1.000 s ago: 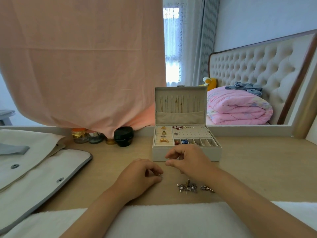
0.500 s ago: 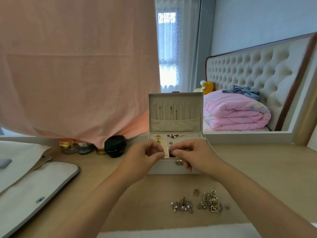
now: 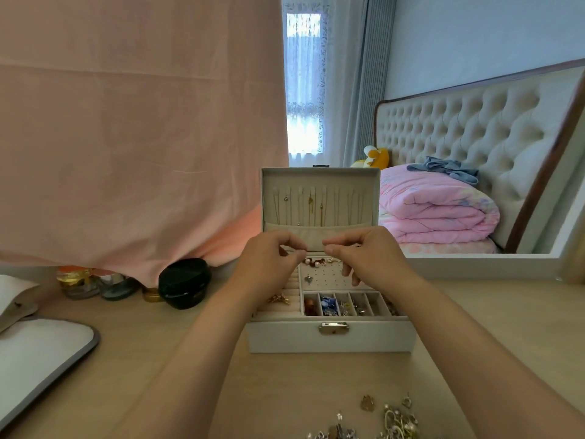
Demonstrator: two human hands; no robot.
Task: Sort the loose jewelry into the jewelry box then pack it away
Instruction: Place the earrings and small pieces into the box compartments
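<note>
An open white jewelry box (image 3: 330, 339) stands on the wooden tabletop, its lid (image 3: 319, 185) upright with thin necklaces hanging inside. Its tray holds rings, pearl studs and several small filled compartments (image 3: 345, 304). My left hand (image 3: 269, 267) and my right hand (image 3: 364, 256) hover over the back of the tray, fingertips nearly touching. Each hand pinches thumb against forefinger on a tiny jewelry piece that is too small to make out. A pile of loose jewelry (image 3: 380, 421) lies on the table in front of the box.
A black jar (image 3: 185, 283) and small glass jars (image 3: 79, 282) stand at the back left under a hanging pink cloth (image 3: 136, 137). A white pouch with grey trim (image 3: 41, 353) lies at the left. Behind the box runs a mirror frame (image 3: 474, 264).
Both hands rose from the tabletop near the loose pile to above the box tray and came together. The view moved closer to the box.
</note>
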